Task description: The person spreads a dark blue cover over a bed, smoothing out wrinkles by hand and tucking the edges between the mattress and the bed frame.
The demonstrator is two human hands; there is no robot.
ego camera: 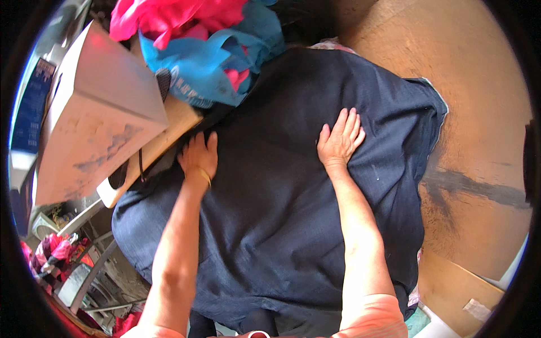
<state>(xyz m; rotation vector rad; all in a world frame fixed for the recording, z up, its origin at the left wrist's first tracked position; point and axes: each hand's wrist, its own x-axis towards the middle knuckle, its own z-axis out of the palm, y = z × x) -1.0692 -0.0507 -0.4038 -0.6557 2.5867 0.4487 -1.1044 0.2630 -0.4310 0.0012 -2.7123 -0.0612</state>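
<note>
A large dark navy cloth [270, 181] lies spread before me, wrinkled along its right side and front. My left hand [198, 156], with a yellow band at the wrist, rests on the cloth's left edge beside a wooden board, fingers apart. Further right, my right hand [341, 139] presses flat on the cloth, palm down, with its fingers slightly spread and the thumb out. A pale, frayed edge of the cloth shows at the right. Patterned fabric [334, 44] peeks out from under the far edge.
Left stands a cardboard box [101, 122] on a wooden board [181, 116]. A blue bag [207, 63] with writing holds bright pink fabric [177, 17]. A brown board surface [477, 139] lies right. Colourful cloths [57, 257] and metal bars sit lower left.
</note>
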